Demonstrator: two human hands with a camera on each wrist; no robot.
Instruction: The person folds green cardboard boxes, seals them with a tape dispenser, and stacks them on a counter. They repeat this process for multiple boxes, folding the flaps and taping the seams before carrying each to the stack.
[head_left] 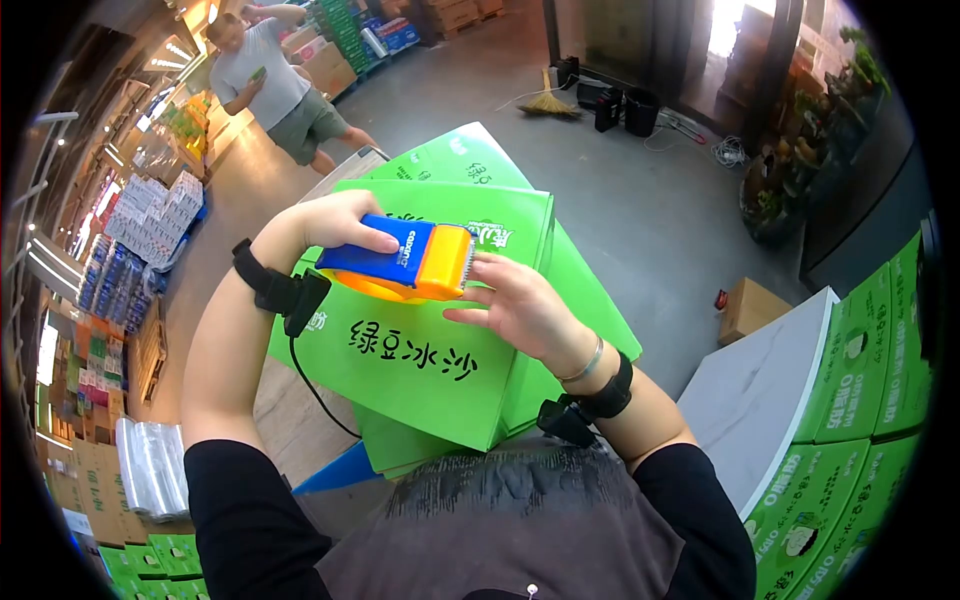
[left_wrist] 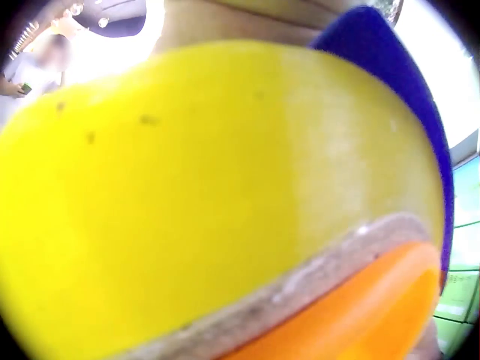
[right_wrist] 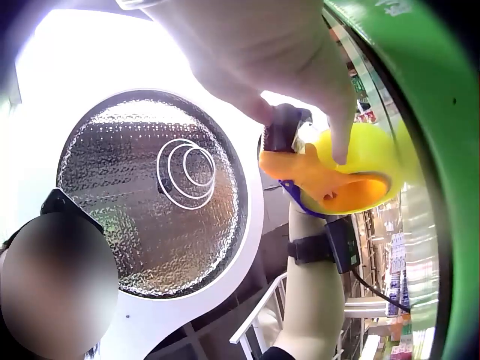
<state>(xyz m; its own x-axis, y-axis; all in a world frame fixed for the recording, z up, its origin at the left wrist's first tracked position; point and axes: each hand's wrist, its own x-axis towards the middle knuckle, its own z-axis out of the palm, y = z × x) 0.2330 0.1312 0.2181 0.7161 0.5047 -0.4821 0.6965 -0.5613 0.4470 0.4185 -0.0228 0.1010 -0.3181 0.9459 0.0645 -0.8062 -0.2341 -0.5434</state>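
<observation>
My left hand (head_left: 345,222) grips a blue and orange tape dispenser (head_left: 385,250) above the green boxes, its thumb lying along the blue top. The toothed cutter (head_left: 468,262) faces right. A yellow tape roll (left_wrist: 187,165) fills most of the left wrist view. My right hand (head_left: 525,305) is at the cutter end, fingers extended and fingertips right beside the teeth. In the right wrist view its fingers reach the dark front piece (right_wrist: 285,127) of the dispenser. Under both hands lies a green box (head_left: 400,370) with black lettering, stacked at an angle on other green boxes.
At right a pale marbled tabletop (head_left: 745,390) borders stacked green cartons (head_left: 850,390). A small cardboard box (head_left: 752,310) is on the floor behind it. A broom (head_left: 550,100) and dark bins stand by the far doorway. Another person (head_left: 265,80) is at the back left.
</observation>
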